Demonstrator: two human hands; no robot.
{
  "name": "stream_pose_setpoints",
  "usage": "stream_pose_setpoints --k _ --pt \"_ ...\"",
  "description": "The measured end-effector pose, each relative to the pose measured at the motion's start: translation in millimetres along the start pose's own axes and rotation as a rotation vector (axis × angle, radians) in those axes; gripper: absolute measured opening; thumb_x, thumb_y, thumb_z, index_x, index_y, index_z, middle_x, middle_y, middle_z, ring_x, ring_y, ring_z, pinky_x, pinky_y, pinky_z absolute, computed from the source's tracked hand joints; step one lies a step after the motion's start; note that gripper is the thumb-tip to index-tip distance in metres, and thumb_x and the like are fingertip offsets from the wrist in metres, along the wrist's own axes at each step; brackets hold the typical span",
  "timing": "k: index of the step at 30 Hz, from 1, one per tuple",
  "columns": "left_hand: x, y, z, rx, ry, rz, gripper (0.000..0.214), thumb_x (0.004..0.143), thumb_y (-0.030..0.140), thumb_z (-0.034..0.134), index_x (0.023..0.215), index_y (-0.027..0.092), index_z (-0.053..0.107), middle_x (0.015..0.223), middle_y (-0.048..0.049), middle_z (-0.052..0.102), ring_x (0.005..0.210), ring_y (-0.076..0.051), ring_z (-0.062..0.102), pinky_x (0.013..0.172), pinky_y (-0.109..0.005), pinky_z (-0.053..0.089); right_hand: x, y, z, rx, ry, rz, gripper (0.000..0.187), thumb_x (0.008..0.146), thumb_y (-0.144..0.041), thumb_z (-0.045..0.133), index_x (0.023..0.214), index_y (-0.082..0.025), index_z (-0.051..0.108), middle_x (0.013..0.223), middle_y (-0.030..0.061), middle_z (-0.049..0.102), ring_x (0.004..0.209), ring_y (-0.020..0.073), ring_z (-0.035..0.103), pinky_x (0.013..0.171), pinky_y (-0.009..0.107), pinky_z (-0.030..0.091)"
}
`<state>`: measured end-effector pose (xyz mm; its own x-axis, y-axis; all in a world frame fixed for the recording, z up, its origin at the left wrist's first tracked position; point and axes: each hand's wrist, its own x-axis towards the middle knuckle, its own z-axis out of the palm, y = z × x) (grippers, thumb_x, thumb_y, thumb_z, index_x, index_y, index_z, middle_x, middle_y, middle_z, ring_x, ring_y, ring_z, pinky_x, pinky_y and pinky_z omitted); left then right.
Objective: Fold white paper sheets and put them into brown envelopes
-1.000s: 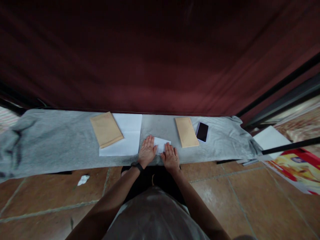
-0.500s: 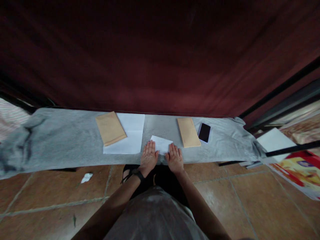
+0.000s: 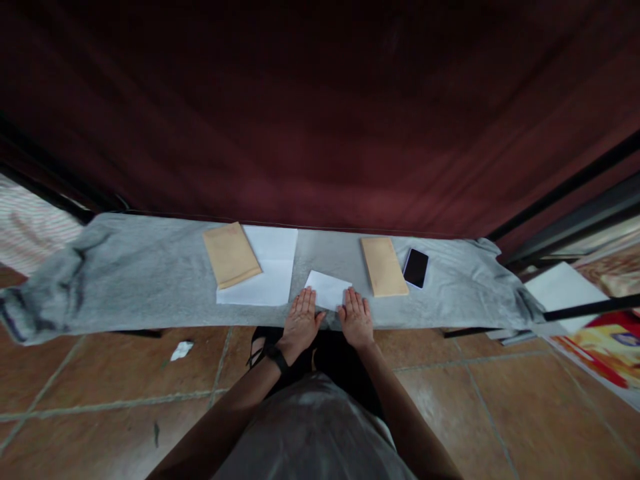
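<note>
A small folded sheet of white paper (image 3: 329,291) lies on the grey cloth in front of me. My left hand (image 3: 302,325) rests flat at its lower left corner, fingers stretched out, with a dark band on the wrist. On the opposite side, my right hand (image 3: 357,319) lies flat too, its fingertips on the paper's right edge. Neither hand grips anything. To the left, a brown paper envelope (image 3: 232,255) lies partly over a larger white sheet (image 3: 277,270). Another brown envelope (image 3: 384,267) is right of my hands, beside a phone (image 3: 416,268) with a dark screen.
The grey cloth (image 3: 145,273) covers a long narrow surface with a dark red curtain (image 3: 320,133) behind it. A crumpled white scrap (image 3: 181,350) lies on the tiled floor (image 3: 120,373). At right are a dark bar (image 3: 595,308) and a red and yellow printed package (image 3: 607,347).
Both hands have slid slightly toward me, so more of the small paper shows. The view has shifted a little, and everything on the cloth appears farther right.
</note>
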<state>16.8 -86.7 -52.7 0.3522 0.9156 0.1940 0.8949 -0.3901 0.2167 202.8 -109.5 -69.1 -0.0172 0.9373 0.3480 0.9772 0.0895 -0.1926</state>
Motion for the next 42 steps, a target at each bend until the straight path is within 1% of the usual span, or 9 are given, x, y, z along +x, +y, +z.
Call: stream_pose_setpoints --k 5,16,20,25,30,33,35,38,42 --pt "-3.1 -0.9 -2.6 -0.024 -0.006 0.007 0.064 0.102 0.04 0.036 0.155 0.005 0.029 0.16 -0.0209 0.035 0.151 -0.029 0.028 0.122 -0.048 0.029 14.8 5.4 -5.1 0.077 -0.043 0.046 0.048 0.103 -0.028 0.038 0.148 -0.013 0.047 0.147 0.0154 0.055 0.134 0.0274 0.05 0.114 0.047 0.033" --pt "-4.8 -3.8 -4.9 -0.015 -0.013 0.033 0.062 0.101 0.038 0.039 0.153 0.004 0.035 0.16 -0.0205 0.035 0.152 -0.029 0.027 0.123 -0.047 0.029 94.5 -0.9 -14.0 0.14 -0.283 0.195 0.04 0.09 -0.021 0.061 0.13 -0.018 0.065 0.129 0.0157 0.066 0.119 0.029 0.059 0.102 0.041 0.043" --pt "-5.5 -6.3 -5.4 -0.051 -0.015 0.045 0.062 0.101 0.038 0.039 0.154 0.007 0.032 0.16 -0.0189 0.036 0.152 -0.029 0.026 0.123 -0.049 0.029 97.1 9.1 -14.2 0.338 -0.307 0.273 0.03 0.084 -0.017 0.064 0.112 -0.018 0.073 0.117 0.0137 0.072 0.11 0.0273 0.064 0.097 0.038 0.047" --pt "-3.5 -7.5 -10.4 -0.176 -0.006 0.024 0.065 0.101 0.039 0.041 0.156 0.008 0.027 0.164 -0.0201 0.025 0.153 -0.03 0.021 0.121 -0.051 0.031 84.8 23.9 -19.7 0.609 -0.372 0.345 0.014 0.082 -0.024 0.062 0.077 -0.02 0.074 0.075 0.0033 0.074 0.073 0.0211 0.068 0.07 0.032 0.055" --pt "2.8 -0.9 -13.2 -0.404 0.101 -0.115 0.067 0.102 0.038 0.039 0.159 0.012 0.018 0.164 -0.0172 0.027 0.152 -0.027 0.028 0.12 -0.045 0.036 62.2 25.0 -29.3 0.991 -0.34 0.495 0.029 0.082 -0.042 0.061 0.091 -0.016 0.07 0.087 0.0053 0.073 0.071 0.0192 0.069 0.057 0.029 0.057" --pt "9.1 3.3 -9.2 -0.682 0.08 -0.244 0.066 0.103 0.036 0.037 0.161 0.016 0.012 0.147 -0.0148 0.056 0.131 -0.025 0.057 0.107 -0.043 0.052 48.4 14.3 -31.2 1.399 -0.27 0.697 0.04 0.068 -0.05 0.075 0.089 -0.018 0.066 0.088 0.0041 0.071 0.075 0.0196 0.068 0.059 0.032 0.06" --pt "13.0 3.4 -6.3 -0.881 0.009 -0.301 0.064 0.103 0.033 0.034 0.161 0.017 0.012 0.127 -0.0109 0.07 0.106 -0.022 0.071 0.089 -0.04 0.062 41.1 5.5 -30.9 1.523 -0.278 0.769 0.043 0.06 -0.051 0.08 0.086 -0.019 0.065 0.084 0.0021 0.07 0.075 0.0194 0.067 0.061 0.033 0.061" --pt "15.3 -0.1 -5.5 -1.021 -0.066 -0.367 0.058 0.1 0.032 0.037 0.156 0.017 0.031 0.112 -0.0084 0.076 0.085 -0.021 0.074 0.069 -0.037 0.064 36.0 -3.1 -29.9 1.523 -0.327 0.796 0.045 0.059 -0.051 0.082 0.087 -0.02 0.065 0.083 0.0011 0.071 0.074 0.0193 0.067 0.061 0.032 0.059" --pt "13.3 -5.6 -13.3 -1.052 -0.18 -0.383 0.043 0.093 0.031 0.047 0.13 0.017 0.061 0.09 -0.0066 0.077 0.062 -0.018 0.069 0.052 -0.031 0.056 41.8 -1.6 -27.9 1.507 -0.3 0.835 0.05 0.059 -0.051 0.082 0.095 -0.018 0.068 0.084 0.0025 0.075 0.069 0.0193 0.068 0.058 0.028 0.055"
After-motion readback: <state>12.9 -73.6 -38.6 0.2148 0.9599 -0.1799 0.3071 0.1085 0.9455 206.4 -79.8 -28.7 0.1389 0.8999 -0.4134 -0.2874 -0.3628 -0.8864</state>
